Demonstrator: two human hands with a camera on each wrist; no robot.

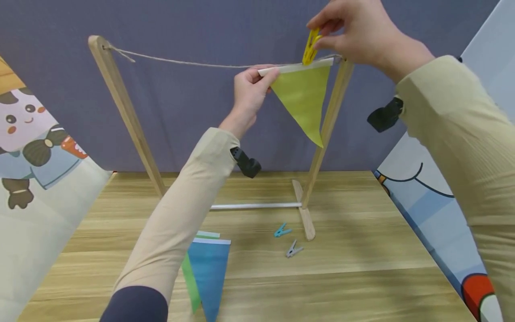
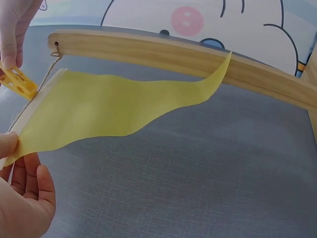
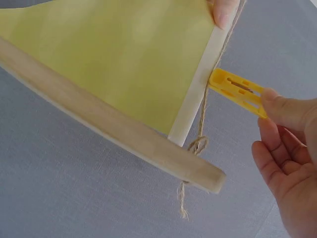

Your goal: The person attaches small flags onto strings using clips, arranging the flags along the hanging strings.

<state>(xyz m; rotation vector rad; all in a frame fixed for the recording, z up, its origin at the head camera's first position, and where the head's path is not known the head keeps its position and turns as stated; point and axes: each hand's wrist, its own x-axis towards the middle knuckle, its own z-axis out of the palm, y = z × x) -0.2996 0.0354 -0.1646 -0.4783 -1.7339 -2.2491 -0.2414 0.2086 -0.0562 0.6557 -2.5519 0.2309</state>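
My left hand [image 1: 246, 95] pinches a yellow triangular pennant [image 1: 306, 91] by the left end of its white top band, thumb in front. The pennant's tip hangs down beside the right wooden post [image 1: 313, 174]. Between thumb and fingers, my right hand [image 1: 364, 36] holds a yellow clothespin [image 1: 310, 47] by its upper end. In the right wrist view, the lower end of the clothespin [image 3: 240, 89] meets the twine [image 3: 203, 111] and the white band [image 3: 190, 106]. Whether its jaws grip both, I cannot tell. The twine runs from post to post.
A teal clothespin [image 1: 282, 230] and a grey clothespin [image 1: 294, 248] lie on the wooden tabletop [image 1: 354, 259]. Left of them, a blue pennant [image 1: 209, 268] overlaps a green one [image 1: 191, 281]. The left post [image 1: 128, 112] and a white crossbar [image 1: 257, 206] belong to the stand.
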